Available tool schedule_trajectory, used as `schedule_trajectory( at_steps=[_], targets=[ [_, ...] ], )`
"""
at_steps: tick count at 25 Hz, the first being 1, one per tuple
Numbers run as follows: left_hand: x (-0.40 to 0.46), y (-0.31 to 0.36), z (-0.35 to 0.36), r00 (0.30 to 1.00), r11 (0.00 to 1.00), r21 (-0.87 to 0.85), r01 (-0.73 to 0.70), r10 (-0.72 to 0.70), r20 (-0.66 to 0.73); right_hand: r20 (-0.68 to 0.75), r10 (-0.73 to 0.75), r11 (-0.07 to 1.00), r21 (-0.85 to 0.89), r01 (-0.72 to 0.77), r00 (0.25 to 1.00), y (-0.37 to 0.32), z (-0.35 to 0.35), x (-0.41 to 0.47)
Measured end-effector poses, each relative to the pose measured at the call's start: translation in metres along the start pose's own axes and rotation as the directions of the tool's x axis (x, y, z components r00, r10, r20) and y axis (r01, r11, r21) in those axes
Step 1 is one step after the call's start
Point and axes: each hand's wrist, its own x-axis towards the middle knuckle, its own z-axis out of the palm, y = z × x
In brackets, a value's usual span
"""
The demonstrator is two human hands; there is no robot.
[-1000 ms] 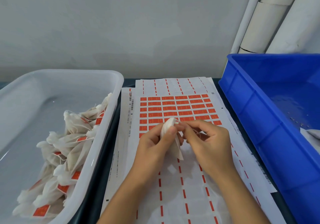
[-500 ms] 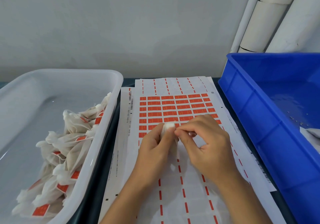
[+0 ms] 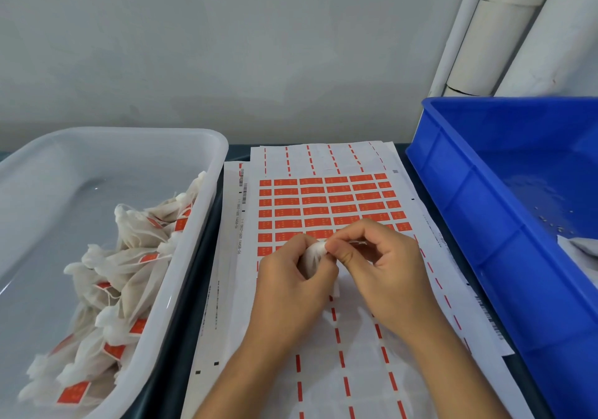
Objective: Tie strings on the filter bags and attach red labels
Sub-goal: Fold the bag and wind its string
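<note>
Filter bag (image 3: 313, 258), one, gripped in left hand (image 3: 291, 284) above label sheet (image 3: 326, 205); gathered top pinched by right hand (image 3: 385, 271). Two bins alongside: white tub (image 3: 207, 172) of finished bags (image 3: 129, 266), too piled to count, and blue crate (image 3: 479, 224).

Head-worn view, downward, close over hands (image 3: 339, 276)

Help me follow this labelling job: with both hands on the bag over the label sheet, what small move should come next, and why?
Probably finish cinching the string at the neck. The left hand grips the filter bag, the right hand pinches at its gathered top, and no red label shows on it. Then peel one from the label sheet just beyond; the labelled bags lie in the white tray.
</note>
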Motion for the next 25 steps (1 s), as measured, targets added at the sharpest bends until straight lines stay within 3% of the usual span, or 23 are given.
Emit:
schedule_trajectory(
  at_steps=[9, 19, 25],
  targets=[
    [-0.004, 0.003, 0.004, 0.994, 0.981, 0.161, -0.106, 0.109, -0.012, 0.029, 0.024, 1.000, 0.004, -0.024, 0.999, 0.004, 0.003, 0.001],
    [-0.005, 0.002, 0.006, 0.995, 0.985, 0.172, 0.002, -0.019, 0.096, 0.185, 0.153, 0.988, -0.005, -0.155, 0.971, 0.008, -0.012, 0.005],
    [-0.010, 0.004, 0.013, 0.999, 0.979, 0.202, -0.012, 0.019, -0.036, 0.150, 0.188, 0.982, -0.031, -0.185, 0.971, 0.008, -0.006, 0.004]
  ],
)
